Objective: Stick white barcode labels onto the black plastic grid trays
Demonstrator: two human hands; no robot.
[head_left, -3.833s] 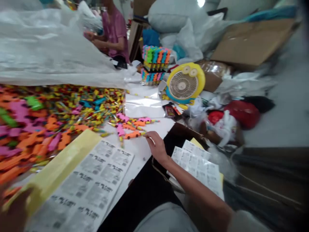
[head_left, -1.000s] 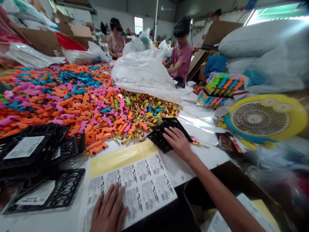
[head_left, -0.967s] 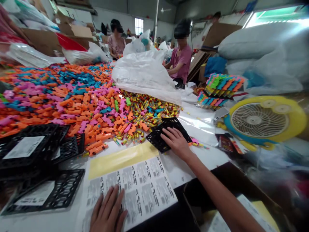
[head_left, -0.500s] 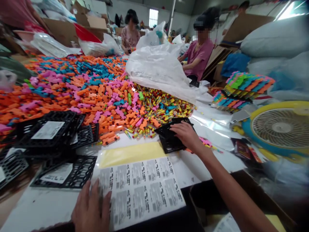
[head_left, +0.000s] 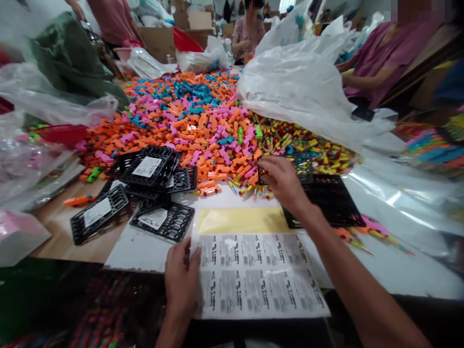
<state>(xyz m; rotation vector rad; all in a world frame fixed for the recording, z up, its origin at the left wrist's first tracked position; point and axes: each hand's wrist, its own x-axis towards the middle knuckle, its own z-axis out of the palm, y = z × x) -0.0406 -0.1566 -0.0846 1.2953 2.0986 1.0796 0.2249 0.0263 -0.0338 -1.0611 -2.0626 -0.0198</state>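
Note:
A sheet of printed labels with a bare yellow strip at its far end lies in front of me. My left hand is closed at the sheet's left edge, thumb towards the labels and the other fingers curled beside it. Beyond the sheet, my right hand grips a black slotted plastic tray by its left part, lifted and tilted. Under and right of that hand, more black trays rest on the table. The fingertips behind the held tray are partly hidden.
Labelled black trays lie piled to the left. A large heap of orange, pink and blue toy cars covers the table behind, beside small yellow-capped pieces. A big white plastic bag borders them. Other people sit or stand beyond.
The view has swung left. My right hand has raised one black tray off the others. My left hand's fingers have drawn together at the sheet's edge.

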